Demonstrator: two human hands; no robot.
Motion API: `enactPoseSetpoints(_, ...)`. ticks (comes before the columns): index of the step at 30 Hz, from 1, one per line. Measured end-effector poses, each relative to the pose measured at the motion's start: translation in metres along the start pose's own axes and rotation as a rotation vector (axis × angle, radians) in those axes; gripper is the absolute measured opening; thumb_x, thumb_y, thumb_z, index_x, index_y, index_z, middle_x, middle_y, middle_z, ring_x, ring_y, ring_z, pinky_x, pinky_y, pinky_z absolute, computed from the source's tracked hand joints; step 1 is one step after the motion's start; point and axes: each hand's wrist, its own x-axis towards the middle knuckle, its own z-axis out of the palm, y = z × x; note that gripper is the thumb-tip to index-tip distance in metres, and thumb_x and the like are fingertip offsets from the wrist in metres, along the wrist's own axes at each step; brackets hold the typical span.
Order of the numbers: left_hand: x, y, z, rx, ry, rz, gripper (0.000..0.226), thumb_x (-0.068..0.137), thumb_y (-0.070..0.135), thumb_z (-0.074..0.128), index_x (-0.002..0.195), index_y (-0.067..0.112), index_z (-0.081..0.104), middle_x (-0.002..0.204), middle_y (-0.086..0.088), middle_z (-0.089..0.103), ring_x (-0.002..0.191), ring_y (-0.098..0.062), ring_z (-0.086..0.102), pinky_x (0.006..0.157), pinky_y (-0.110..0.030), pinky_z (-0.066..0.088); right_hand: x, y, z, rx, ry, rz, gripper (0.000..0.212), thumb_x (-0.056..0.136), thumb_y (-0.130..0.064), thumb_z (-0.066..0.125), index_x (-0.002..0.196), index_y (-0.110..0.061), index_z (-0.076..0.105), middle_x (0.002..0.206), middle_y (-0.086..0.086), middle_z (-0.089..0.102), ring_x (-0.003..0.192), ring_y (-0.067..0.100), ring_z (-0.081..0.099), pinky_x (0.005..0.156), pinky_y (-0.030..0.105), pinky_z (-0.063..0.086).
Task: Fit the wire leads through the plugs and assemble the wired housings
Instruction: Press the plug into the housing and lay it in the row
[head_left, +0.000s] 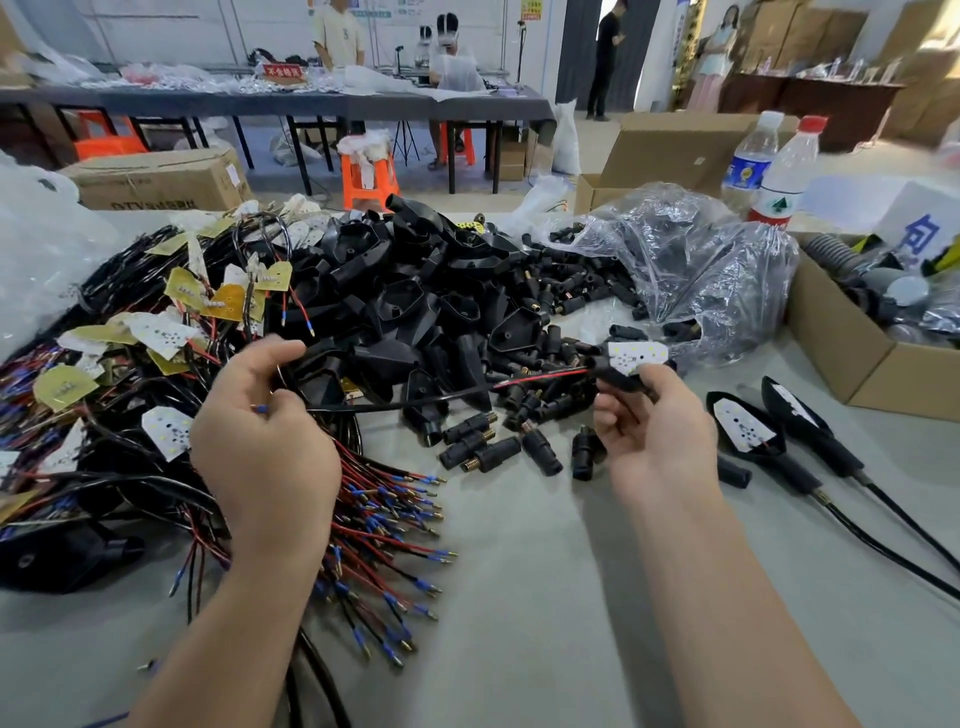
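Left hand (260, 441), 9 o'clock: grip closed, pinching the wire (441, 397) near its free end. Right hand (660, 431), 3 o'clock: grip curled round the plug (621, 382) below the light board (636, 357). Hold the wire taut and pull slack through evenly, avoiding kinks.

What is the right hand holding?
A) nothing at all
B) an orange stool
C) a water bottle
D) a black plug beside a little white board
D: the right hand pinches a black plug just under a white board, and a red and black wire runs from it to the left hand.
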Motion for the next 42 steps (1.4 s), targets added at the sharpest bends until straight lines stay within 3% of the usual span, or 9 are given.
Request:
enactPoseSetpoints(5,-0.016,0.007,0.004,0.559,-0.181,0.544,0.036,0.091,0.015,0.067,0.127,0.015,0.066,0.158,-0.015,0.042,0.151,-0.03,0.027,0.127,-0.028,0.006,-0.007,0.008,0.007,-0.233,-0.091,-0.095,0.009,0.092,-0.001,0.057,0.088,-0.008,0.054,0.07,0.014,0.063,0.047,0.019,0.057,0.041,0.024,0.043)
enactPoseSetpoints(9,-0.04,0.012,0.021,0.377,-0.575,0.463,0.037,0.098,0.03,0.058,0.133,0.022,0.067,0.142,0.009,0.06,0.141,-0.007,0.04,0.123,-0.032,0.025,-0.017,0.017,0.012,-0.414,-0.314,-0.084,0.013,0.091,0.001,0.059,0.084,-0.01,0.059,0.068,0.011,0.066,0.053,0.022,0.059,0.047,0.026,0.044)
enactPoseSetpoints(12,-0.046,0.01,0.026,0.242,-0.651,0.337,0.027,0.094,0.034,0.057,0.109,0.028,0.078,0.097,0.039,0.06,0.106,0.014,0.053,0.094,-0.007,0.04,-0.022,0.022,0.015,-0.483,-0.368,-0.074,0.009,0.09,0.001,0.06,0.095,-0.006,0.063,0.072,0.013,0.066,0.052,0.021,0.058,0.046,0.025,0.044)
enactPoseSetpoints(21,-0.047,0.012,0.022,0.26,-0.662,0.247,0.017,0.093,0.041,0.056,0.108,0.049,0.06,0.081,0.026,0.068,0.066,-0.004,0.063,0.065,-0.037,0.055,-0.025,0.025,0.015,-0.555,-0.378,-0.113,0.006,0.091,-0.012,0.067,0.086,-0.011,0.069,0.072,0.01,0.069,0.051,0.021,0.058,0.046,0.026,0.043)
enactPoseSetpoints(27,-0.047,0.011,0.023,0.324,-0.594,0.34,0.012,0.095,0.032,0.064,0.095,0.036,0.075,0.078,0.011,0.07,0.079,-0.013,0.065,0.071,-0.036,0.052,-0.021,0.022,0.012,-0.594,-0.288,-0.17,0.008,0.087,-0.003,0.069,0.081,-0.007,0.072,0.067,0.011,0.067,0.046,0.022,0.052,0.04,0.024,0.038)
enactPoseSetpoints(30,-0.042,0.012,0.021,0.401,-0.449,0.479,0.033,0.086,0.024,0.078,0.119,0.024,0.073,0.098,0.01,0.072,0.101,-0.013,0.058,0.089,-0.026,0.039,-0.019,0.016,0.009,-0.52,-0.209,-0.164,0.012,0.089,0.001,0.066,0.083,-0.008,0.068,0.067,0.011,0.069,0.044,0.02,0.055,0.039,0.023,0.04)
enactPoseSetpoints(34,-0.039,0.017,0.015,0.327,-0.313,0.656,0.016,0.091,0.041,0.068,0.089,0.026,0.072,0.068,0.014,0.058,0.066,-0.007,0.05,0.064,-0.025,0.046,-0.012,0.006,0.006,-0.211,-0.091,-0.092,0.016,0.095,0.004,0.058,0.084,-0.008,0.055,0.081,0.018,0.07,0.055,0.027,0.067,0.047,0.026,0.055)
enactPoseSetpoints(37,-0.046,0.013,0.016,0.354,-0.513,0.412,0.044,0.095,0.057,0.05,0.068,0.027,0.067,0.051,0.007,0.056,0.053,-0.014,0.057,0.053,-0.031,0.048,-0.013,0.008,0.009,-0.055,-0.176,0.016,0.014,0.095,0.007,0.056,0.087,-0.004,0.052,0.078,0.021,0.072,0.065,0.034,0.073,0.056,0.032,0.061)
enactPoseSetpoints(42,-0.033,0.018,0.031,-0.352,-0.501,-0.342,0.027,0.105,0.036,0.051,0.12,0.025,0.07,0.094,-0.001,0.079,0.074,-0.012,0.075,0.068,-0.026,0.061,-0.023,0.015,0.012,-0.533,-0.454,0.045,0.033,0.081,0.015,0.06,0.066,-0.014,0.055,0.075,0.018,0.068,0.062,0.032,0.066,0.059,0.037,0.05)
